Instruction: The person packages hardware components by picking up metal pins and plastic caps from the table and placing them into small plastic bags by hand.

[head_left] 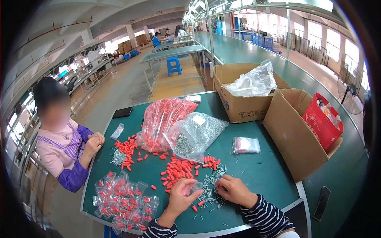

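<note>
My left hand (181, 197) is curled around a small clear plastic bag (197, 186), its thumb reaching toward the right. Over the pile of loose metal screws (212, 183), my right hand (235, 192) has thumb and fingers pinched together; whatever lies between the fingertips is too small to make out. Red plastic caps (178, 169) are heaped just beyond my left hand. To its left, filled small bags (123, 200) with red pieces inside form a wide pile. Farther back stand a large bag of red caps (162, 121) and a clear bag of screws (194, 137).
Across the left corner a person (63, 139) has hands joined at the table edge, near more caps and screws. Two cardboard boxes (287, 135) line the right side, one with a red bag (322, 123). A stack of flat bags (246, 145) and two phones (122, 112) also lie here.
</note>
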A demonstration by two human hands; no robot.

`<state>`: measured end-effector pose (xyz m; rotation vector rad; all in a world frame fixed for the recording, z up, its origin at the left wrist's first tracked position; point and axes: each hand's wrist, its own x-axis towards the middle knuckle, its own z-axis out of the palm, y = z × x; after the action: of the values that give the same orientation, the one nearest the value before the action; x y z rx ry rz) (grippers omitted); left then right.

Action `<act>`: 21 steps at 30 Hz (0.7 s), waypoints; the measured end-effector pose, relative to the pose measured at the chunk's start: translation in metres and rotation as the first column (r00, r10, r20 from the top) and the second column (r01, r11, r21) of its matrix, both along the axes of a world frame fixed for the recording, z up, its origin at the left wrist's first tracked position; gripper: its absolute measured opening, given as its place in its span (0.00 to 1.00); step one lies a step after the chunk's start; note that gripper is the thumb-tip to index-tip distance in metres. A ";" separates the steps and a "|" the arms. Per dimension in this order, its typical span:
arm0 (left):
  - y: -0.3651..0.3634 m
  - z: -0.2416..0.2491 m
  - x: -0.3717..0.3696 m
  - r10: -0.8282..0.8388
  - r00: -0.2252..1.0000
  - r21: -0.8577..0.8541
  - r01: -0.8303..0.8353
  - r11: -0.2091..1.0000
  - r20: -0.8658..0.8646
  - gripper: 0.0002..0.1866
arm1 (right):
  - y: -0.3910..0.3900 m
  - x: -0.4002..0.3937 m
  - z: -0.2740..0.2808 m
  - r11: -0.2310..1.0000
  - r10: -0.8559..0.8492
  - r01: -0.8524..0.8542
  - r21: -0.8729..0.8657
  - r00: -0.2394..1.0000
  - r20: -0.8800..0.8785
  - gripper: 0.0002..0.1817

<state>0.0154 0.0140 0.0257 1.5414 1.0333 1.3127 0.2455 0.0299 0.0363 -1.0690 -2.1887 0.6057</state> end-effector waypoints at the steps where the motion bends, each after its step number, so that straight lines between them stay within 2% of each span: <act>1: -0.001 0.001 0.000 -0.001 1.000 -0.023 0.001 1.000 -0.002 0.22 | 0.000 0.000 0.001 1.000 -0.002 0.002 -0.002 1.000 0.008 0.09; 5: -0.003 0.004 0.000 -0.002 1.000 -0.069 0.002 0.998 0.004 0.21 | 0.001 0.000 0.000 0.993 0.001 -0.009 0.121 0.998 0.065 0.08; 9: -0.003 0.003 0.000 0.023 0.996 -0.036 -0.026 0.999 -0.081 0.20 | 0.002 0.001 -0.006 0.996 0.024 -0.034 0.087 0.993 0.113 0.07; 14: -0.004 0.005 0.001 0.027 0.996 -0.021 -0.029 0.999 -0.088 0.20 | 0.001 0.001 -0.005 0.998 0.019 -0.032 0.058 0.978 0.209 0.09; 15: -0.004 0.004 0.001 0.026 0.995 -0.015 -0.027 1.000 -0.093 0.20 | 0.000 0.000 -0.003 0.996 0.020 -0.034 0.079 0.985 0.171 0.10; 17: -0.003 0.000 0.001 0.010 1.000 -0.024 -0.010 1.000 -0.025 0.20 | -0.002 -0.004 0.003 0.992 0.024 -0.036 0.122 0.995 0.095 0.11; 21: -0.003 0.000 0.003 0.012 1.000 -0.012 -0.012 1.000 0.005 0.20 | -0.006 -0.004 0.006 0.996 0.037 -0.050 0.077 0.986 0.162 0.12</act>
<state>0.0181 0.0114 0.0252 1.5247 1.0468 1.3156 0.2411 0.0238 0.0424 -1.0615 -2.3596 0.4591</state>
